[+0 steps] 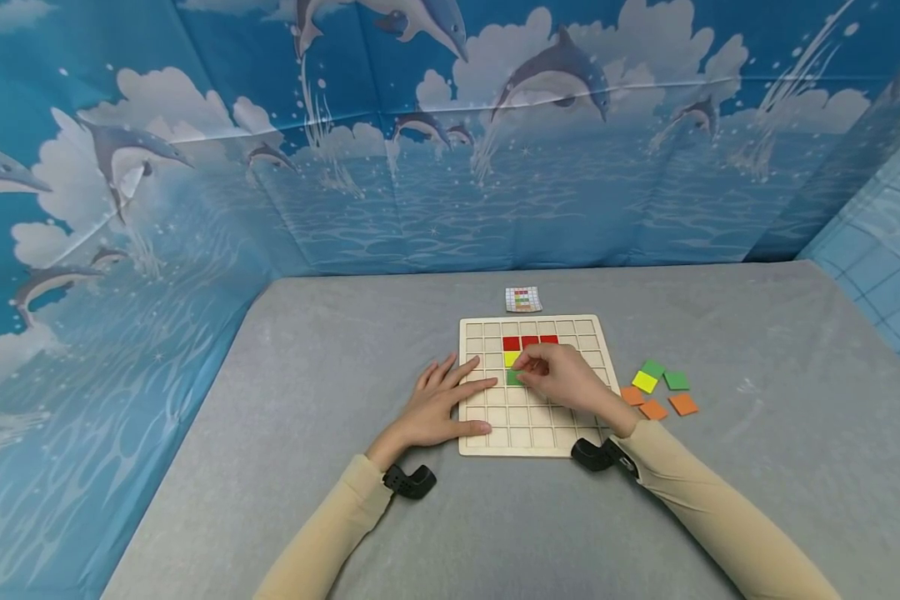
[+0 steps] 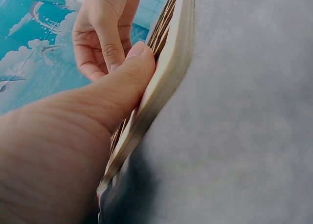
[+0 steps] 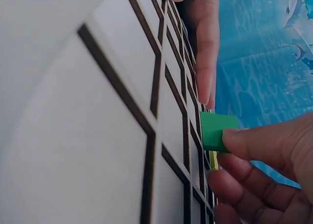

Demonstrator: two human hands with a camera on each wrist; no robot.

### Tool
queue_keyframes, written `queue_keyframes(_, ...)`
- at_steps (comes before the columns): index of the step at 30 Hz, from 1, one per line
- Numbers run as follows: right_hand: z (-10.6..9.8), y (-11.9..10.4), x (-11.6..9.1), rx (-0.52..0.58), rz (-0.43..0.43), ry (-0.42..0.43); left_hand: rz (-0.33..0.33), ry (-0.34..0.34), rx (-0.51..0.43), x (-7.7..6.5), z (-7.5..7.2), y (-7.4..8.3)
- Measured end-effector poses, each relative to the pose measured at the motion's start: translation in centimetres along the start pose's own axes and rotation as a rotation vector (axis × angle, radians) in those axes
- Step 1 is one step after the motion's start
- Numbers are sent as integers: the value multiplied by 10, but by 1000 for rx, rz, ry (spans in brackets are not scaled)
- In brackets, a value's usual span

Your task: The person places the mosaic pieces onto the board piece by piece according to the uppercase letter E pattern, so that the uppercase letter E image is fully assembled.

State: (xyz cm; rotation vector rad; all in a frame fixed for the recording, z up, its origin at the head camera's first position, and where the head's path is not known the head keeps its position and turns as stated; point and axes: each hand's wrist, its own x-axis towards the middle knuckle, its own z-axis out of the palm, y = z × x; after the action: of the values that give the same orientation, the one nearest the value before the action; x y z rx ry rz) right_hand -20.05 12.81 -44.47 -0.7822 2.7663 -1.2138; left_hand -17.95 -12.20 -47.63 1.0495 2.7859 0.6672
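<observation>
The left hand (image 1: 435,412) lies spread over the left edge of a gridded board (image 1: 521,437), likely steadying it on the worktop (image 1: 345,350). Apart from it, the right hand (image 1: 566,379) pinches a green tile (image 3: 214,128) by one side at the board, probably leaving the far edge free. Red tiles (image 1: 529,342) sit beyond that hand; loose tiles (image 1: 653,409) lie to its right, seemingly for easy reach.

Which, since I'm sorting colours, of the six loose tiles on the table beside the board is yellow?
The yellow tile lying right of the board. It alone is yellow; the others are two green tiles and three orange tiles.
</observation>
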Motion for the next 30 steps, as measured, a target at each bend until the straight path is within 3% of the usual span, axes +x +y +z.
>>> queue_keyframes(16, -4, 0, -3, -168, -44, -25, 12, -2, 3, -1, -3, 2)
queue_keyframes(30, -4, -4, -11, -129, -6, -83, -12, -14, 23, -1, -3, 2)
